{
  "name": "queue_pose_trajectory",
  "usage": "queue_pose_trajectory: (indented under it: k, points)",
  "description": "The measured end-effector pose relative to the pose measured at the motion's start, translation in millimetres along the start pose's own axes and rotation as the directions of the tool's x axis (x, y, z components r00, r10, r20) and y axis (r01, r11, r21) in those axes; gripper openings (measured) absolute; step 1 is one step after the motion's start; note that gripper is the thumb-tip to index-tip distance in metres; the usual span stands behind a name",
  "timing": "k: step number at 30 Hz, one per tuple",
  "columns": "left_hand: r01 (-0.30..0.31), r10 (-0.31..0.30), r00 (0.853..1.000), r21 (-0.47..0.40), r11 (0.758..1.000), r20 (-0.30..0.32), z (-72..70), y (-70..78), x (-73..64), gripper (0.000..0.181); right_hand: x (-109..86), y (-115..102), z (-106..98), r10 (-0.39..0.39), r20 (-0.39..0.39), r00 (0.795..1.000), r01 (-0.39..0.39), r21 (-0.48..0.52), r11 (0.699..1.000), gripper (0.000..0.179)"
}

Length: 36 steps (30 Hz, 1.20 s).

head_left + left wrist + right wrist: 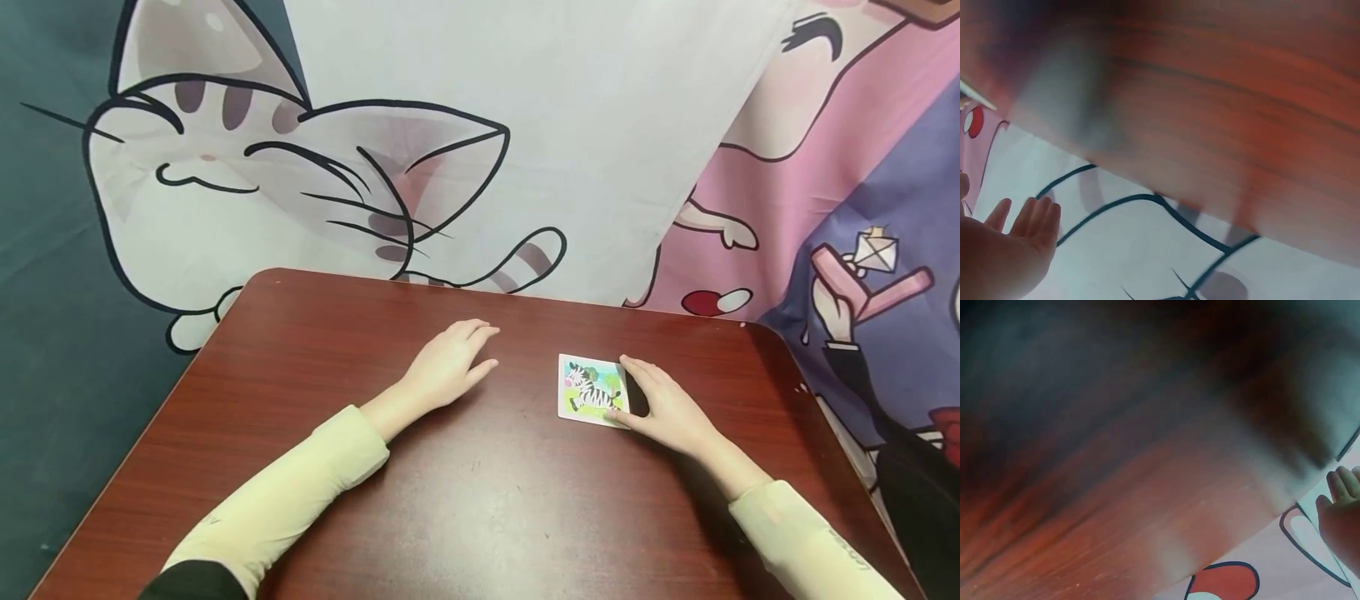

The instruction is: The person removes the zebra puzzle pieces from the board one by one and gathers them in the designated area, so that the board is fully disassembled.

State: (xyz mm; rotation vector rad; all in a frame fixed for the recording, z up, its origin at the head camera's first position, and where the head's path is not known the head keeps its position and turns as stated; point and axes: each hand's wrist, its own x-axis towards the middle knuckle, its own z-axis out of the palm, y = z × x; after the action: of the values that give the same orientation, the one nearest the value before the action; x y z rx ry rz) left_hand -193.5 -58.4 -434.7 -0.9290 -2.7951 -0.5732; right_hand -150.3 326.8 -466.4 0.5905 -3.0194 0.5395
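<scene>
A square card [592,389] with a white border and a zebra picture faces up toward the right of the tabletop. My right hand [667,408] is at the card's right side, holding it between thumb and fingers, with the thumb tip over the lower edge and the fingertips at the upper right corner. To the left of the card, my left hand [447,364] is held over the table with its fingers extended, thumb apart, holding nothing. The right wrist view catches part of the right hand [1342,519], and the left wrist view the left hand [1013,253].
Both hands are over a reddish-brown wooden table [480,500] with rounded far corners. Behind its far edge hangs a cloth backdrop [600,150] with a cartoon cat and other drawings. Light yellow sleeves [300,483] cover the forearms.
</scene>
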Motion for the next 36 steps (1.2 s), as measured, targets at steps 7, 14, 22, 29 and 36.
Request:
queue_pose_trajectory:
  k: [7,14,22,29,36]
  points:
    - [0.051,-0.046,0.998,-0.182,0.982,0.030,7.1,20.3,21.9,0.043,-0.4,5,3,-0.044,0.005,0.999,0.044,0.018,0.999,0.098]
    - [0.034,-0.019,0.999,-0.332,0.943,0.049,16.8,32.1,37.3,0.037,-0.2,8,8,-0.116,-0.032,0.993,0.116,0.022,0.993,0.096]
    - [0.051,-0.008,0.996,-0.480,0.876,0.092,28.0,41.8,58.9,0.029,1.3,9,6,-0.166,-0.059,0.984,0.168,0.028,0.985,0.094]
    - [0.066,0.014,0.990,-0.544,0.836,0.142,40.0,50.8,81.8,0.027,0.2,9,4,-0.153,-0.016,0.988,0.153,0.013,0.988,0.094]
    - [0.100,0.021,0.976,-0.533,0.840,0.216,49.7,57.6,102.6,0.028,3.3,8,3,-0.150,0.003,0.989,0.151,-0.006,0.989,0.093]
